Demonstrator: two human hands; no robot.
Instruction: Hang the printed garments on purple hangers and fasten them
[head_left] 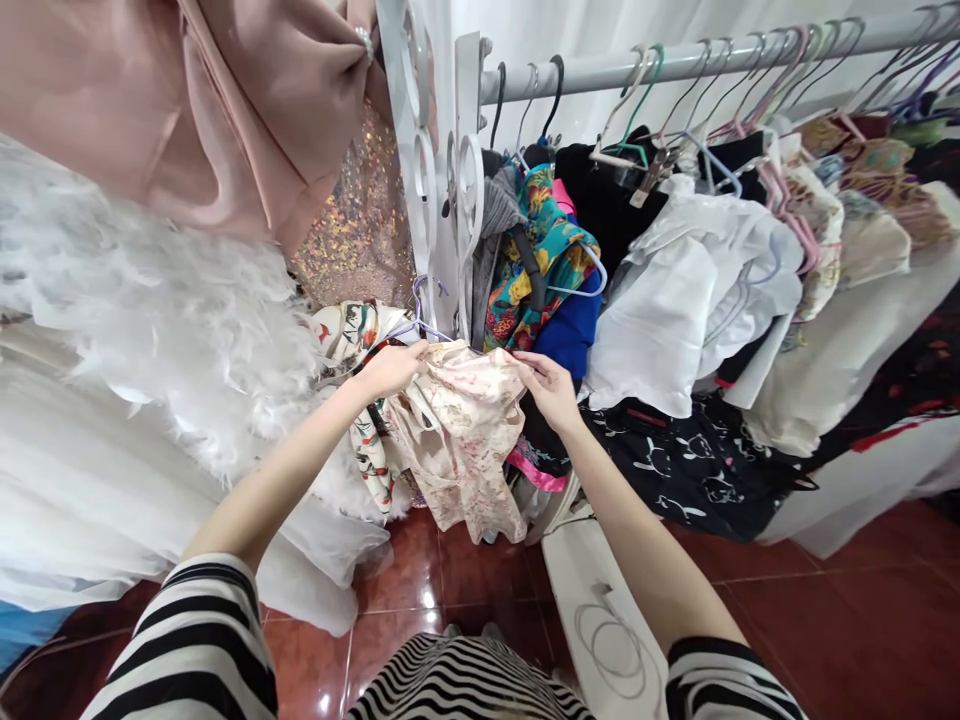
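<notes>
A cream garment with a faint pink floral print (465, 440) hangs down in front of me, held up by both hands at its top edge. My left hand (391, 368) is closed on its left shoulder, close to a pale lilac hanger (420, 315). My right hand (549, 385) pinches its right shoulder, fingers curled on the cloth. Behind the garment stands the white end post (457, 190) of a clothes rail (675, 62).
The rail carries many hung clothes: a teal patterned top (551, 250), a blue piece (570, 330), white shirts (690, 300), a black printed skirt (690, 460). White feathery dresses (150, 330) and a pink satin dress (187, 110) fill the left. Red tiled floor (825, 620) below.
</notes>
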